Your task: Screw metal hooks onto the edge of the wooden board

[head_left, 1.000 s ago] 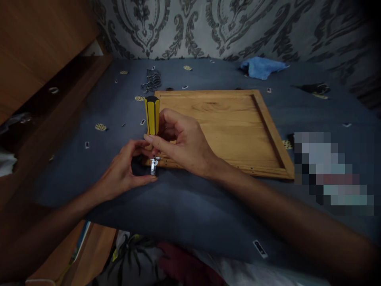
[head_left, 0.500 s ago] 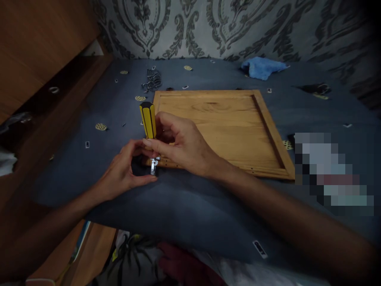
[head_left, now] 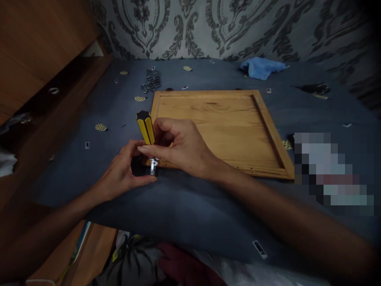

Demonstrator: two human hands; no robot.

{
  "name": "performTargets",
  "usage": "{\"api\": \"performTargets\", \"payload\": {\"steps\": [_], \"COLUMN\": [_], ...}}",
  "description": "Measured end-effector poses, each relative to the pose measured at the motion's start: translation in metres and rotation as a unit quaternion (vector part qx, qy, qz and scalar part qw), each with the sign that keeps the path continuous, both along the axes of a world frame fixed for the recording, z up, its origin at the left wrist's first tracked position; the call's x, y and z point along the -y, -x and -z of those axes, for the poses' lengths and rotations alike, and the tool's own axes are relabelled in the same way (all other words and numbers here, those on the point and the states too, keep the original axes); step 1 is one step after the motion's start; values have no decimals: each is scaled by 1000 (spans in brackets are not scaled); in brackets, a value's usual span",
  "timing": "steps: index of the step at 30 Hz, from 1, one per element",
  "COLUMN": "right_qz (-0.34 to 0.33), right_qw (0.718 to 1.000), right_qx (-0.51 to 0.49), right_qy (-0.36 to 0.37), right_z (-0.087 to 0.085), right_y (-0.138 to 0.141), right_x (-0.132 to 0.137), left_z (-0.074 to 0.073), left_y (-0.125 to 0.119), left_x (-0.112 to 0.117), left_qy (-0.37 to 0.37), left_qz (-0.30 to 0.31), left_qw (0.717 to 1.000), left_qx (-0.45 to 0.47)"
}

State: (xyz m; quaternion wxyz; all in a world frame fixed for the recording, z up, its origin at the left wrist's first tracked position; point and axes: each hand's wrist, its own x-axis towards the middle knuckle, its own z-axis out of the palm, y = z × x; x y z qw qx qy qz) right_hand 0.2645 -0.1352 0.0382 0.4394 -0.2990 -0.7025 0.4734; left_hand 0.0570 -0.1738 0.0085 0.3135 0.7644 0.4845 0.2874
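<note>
A yellow and black screwdriver (head_left: 145,129) leans slightly to the left, its handle up and its shaft hidden by fingers. Thumb and fingers of my right hand (head_left: 187,147) are closed round the lower part of it. Below the handle, a shiny metal hinge (head_left: 152,167) sits at the near left corner of a framed wooden cabinet door (head_left: 226,123). My left hand (head_left: 126,169) curves around the hinge, thumb at its near end and fingertips by its top. The screwdriver's tip and the screw beneath it are covered by my hands.
Several dark metal pieces (head_left: 152,80) lie behind the door on the patterned blue cloth (head_left: 184,206). A blue rag (head_left: 263,67) is at the back right, and a dark object (head_left: 315,88) lies nearer. Wooden furniture (head_left: 44,51) borders the left side.
The screwdriver handle has dropped a little and tilted further left, turning in my right hand. My right fingers have shifted slightly down and left. My left hand and the hinge hold their place.
</note>
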Motion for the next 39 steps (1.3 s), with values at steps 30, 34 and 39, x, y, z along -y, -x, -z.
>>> {"api": "performTargets", "payload": {"steps": [30, 34, 39], "right_qz": [16, -50, -143], "right_qw": [999, 995, 984], "right_qx": [-13, -45, -58], "right_qy": [42, 68, 92], "right_z": [6, 2, -1], "right_y": [3, -1, -8], "right_x": [1, -4, -11], "left_z": [-4, -2, 0], "left_y": [-4, -3, -1], "left_x": [-2, -2, -1], "left_qy": [18, 12, 0], "left_qz": [27, 32, 33], "left_qw": [999, 999, 999], "left_qx": [17, 32, 19]}}
